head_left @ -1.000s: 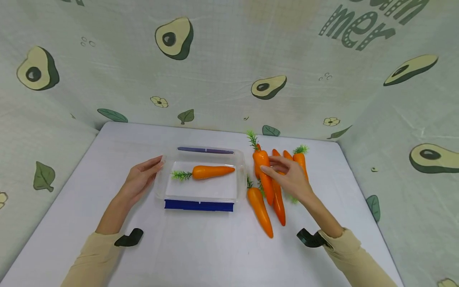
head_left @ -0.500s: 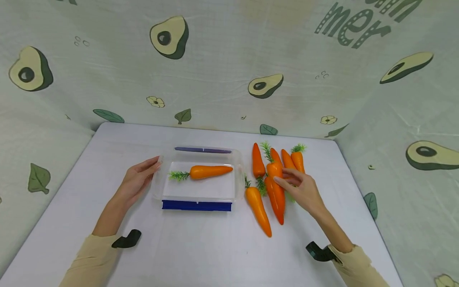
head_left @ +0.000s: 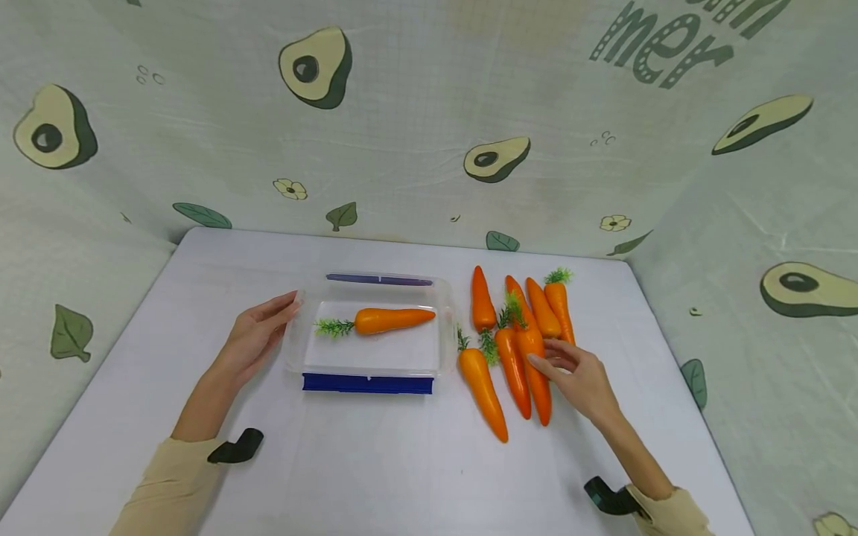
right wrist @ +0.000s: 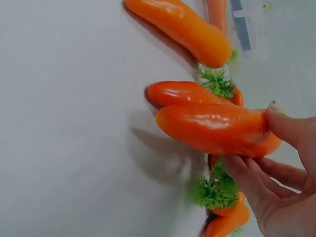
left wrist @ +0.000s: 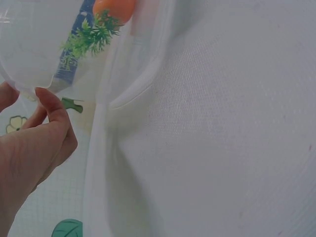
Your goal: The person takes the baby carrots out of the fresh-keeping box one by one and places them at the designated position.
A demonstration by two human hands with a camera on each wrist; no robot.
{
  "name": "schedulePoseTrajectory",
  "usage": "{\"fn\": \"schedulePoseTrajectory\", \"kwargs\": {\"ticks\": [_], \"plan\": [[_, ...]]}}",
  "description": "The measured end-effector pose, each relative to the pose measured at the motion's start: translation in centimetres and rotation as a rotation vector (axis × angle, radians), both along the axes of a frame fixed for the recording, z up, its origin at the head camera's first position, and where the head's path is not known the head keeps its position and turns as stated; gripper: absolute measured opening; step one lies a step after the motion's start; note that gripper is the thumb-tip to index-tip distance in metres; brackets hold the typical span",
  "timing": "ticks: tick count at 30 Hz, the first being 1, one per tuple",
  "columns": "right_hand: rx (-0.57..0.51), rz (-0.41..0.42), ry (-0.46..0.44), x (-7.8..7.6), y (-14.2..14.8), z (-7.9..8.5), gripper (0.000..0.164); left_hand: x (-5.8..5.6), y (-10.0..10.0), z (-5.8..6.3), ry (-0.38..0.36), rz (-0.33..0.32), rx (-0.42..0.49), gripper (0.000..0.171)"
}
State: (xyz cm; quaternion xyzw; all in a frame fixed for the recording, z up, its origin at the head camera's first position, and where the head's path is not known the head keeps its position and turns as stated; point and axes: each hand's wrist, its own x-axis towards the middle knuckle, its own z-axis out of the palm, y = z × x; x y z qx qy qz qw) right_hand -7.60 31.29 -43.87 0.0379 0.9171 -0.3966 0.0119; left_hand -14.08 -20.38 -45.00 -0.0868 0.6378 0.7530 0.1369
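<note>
My left hand [head_left: 251,342] [left wrist: 39,143] pinches the left rim of a clear plastic food container [head_left: 402,357] [left wrist: 29,44] with blue side clips. Inside the container lies one toy-like orange carrot [head_left: 392,321] with a green leafy top, its tip pointing right. On the right, my right hand [head_left: 579,380] [right wrist: 284,180] holds another carrot [head_left: 534,361] [right wrist: 212,126] between thumb and fingers. This carrot is over the loose pile, its leafy top toward the far side, and a shadow shows on the table beneath it in the right wrist view.
Several more carrots lie around the right hand: one nearest the container [head_left: 482,394], one upside down behind it [head_left: 481,301], others at the far right [head_left: 559,305]. A white table [head_left: 375,461] bears everything. Avocado-print cloth [head_left: 402,112] hangs behind and at both sides.
My right hand has moved right and toward me with the held carrot, away from the container, over the pile. The left hand keeps its hold on the rim.
</note>
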Motion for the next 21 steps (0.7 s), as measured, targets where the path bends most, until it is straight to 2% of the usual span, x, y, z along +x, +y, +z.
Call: {"fn": "schedulePoseTrajectory", "kwargs": {"ticks": [10,17,21], "plan": [[0.109,-0.012,0.049,0.53,0.51,-0.68,0.055,-0.15,-0.15,-0.22,0.009,-0.017,-0.007,0.074],[0.151,0.034,0.089,0.52,0.30,-0.91,0.049,-0.17,-0.15,-0.20,0.017,-0.013,0.000,0.074],[0.170,0.061,0.078,0.50,0.19,-0.85,0.046,-0.20,-0.17,-0.31,0.018,-0.016,-0.012,0.074]]}}
